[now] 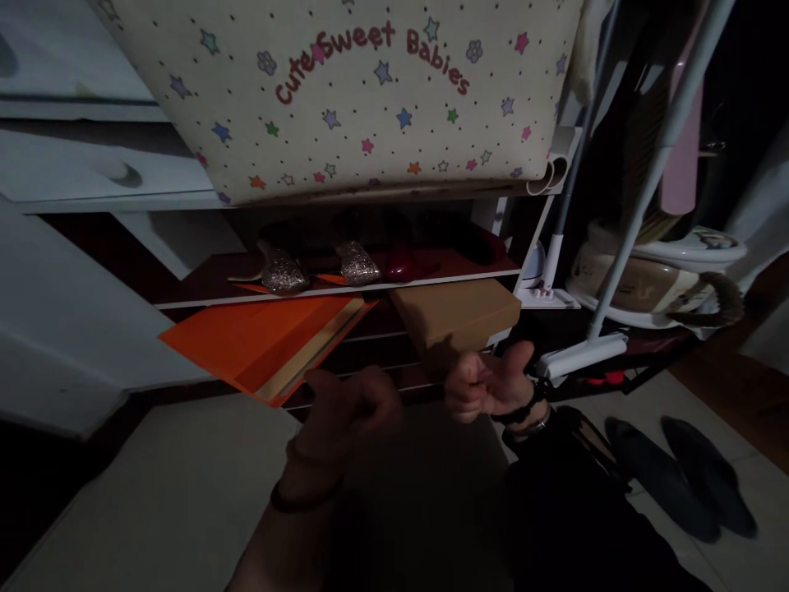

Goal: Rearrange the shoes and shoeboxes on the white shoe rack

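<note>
My left hand (354, 407) hangs in front of the low shoe rack, dim and slightly blurred, its fingers curled in and nothing visible in them. To its right, my right hand (486, 386) has folded fingers with the thumb held out; no object shows in it. Just beyond the right hand, a brown cardboard box (459, 308) rests on a lower shelf. Nearest the left hand is an orange box or folder (259, 341), tilted and jutting out from the rack. Glittery shoes (283, 270) and dark red shoes (403, 261) stand on the shelf (203, 279) above.
A cream star-print storage box (370, 99) with lettering sits above the rack. On the right are a white-headed mop or squeegee (583, 353), a stacked basin (641, 279) and dark slippers (666, 477) on the tiles. White drawers (62, 164) stand on the left.
</note>
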Motion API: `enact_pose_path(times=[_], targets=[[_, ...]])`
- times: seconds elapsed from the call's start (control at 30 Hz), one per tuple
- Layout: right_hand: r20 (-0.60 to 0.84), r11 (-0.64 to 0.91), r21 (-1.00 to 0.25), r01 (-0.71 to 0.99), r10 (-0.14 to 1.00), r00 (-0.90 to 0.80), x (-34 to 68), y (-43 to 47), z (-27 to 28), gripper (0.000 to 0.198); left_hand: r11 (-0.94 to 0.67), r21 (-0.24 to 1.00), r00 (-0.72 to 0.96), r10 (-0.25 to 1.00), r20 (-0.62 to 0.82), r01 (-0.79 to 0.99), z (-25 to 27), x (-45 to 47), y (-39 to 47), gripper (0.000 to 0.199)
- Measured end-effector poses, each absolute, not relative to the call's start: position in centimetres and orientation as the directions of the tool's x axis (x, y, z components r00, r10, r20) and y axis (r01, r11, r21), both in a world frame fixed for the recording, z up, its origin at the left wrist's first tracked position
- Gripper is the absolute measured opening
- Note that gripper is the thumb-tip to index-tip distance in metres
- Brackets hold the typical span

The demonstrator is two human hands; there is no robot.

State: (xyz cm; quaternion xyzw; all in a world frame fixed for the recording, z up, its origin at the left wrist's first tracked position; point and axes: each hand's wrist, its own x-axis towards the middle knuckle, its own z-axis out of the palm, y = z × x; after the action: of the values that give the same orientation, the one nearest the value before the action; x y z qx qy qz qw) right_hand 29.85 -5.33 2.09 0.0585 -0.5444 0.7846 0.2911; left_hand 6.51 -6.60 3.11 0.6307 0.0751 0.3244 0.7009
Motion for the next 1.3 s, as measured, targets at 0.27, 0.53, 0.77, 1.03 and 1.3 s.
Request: enact_pose_path(times=[0.27, 0.53, 0.77, 1.03, 1.3], targets=[[0.374, -0.336, -0.818, -0.467, 0.307, -0.875, 30.4, -4.4, -0.2, 0.080, 0.078, 0.927, 0.823, 0.492, 0.284, -0.367, 0.9, 6.0, -5.7, 0.086], [0.362, -0.371, -0.799, -0.473, 0.332, -0.871, 30.4, -4.8, 0.2, 0.080, 0.107, 0.927, 0.841, 0.467, 0.272, -0.359, 0.3, 6.1, -5.8, 0.086], [0.370, -0.373, -0.790, -0.486, 0.342, -0.864, 30.5, -4.7, 0.2, 0.080, 0.117, 0.926, 0.847, 0.456, 0.271, -0.359, 0.5, 6.2, -5.7, 0.086], [0.262, -0.273, -0.860, -0.431, 0.489, -0.832, 30.5, -4.5, 0.2, 0.074, 0.176, 0.857, 0.689, 0.680, 0.250, -0.485, -0.9, 6.4, -5.8, 0.072], [0.427, 0.423, -0.892, 0.159, 0.904, -0.009, 30.5, -6.0, 1.1, 0.047, 0.393, 0.714, 0.222, 0.919, -0.325, -0.580, -4.5, 8.0, -2.7, 0.047]])
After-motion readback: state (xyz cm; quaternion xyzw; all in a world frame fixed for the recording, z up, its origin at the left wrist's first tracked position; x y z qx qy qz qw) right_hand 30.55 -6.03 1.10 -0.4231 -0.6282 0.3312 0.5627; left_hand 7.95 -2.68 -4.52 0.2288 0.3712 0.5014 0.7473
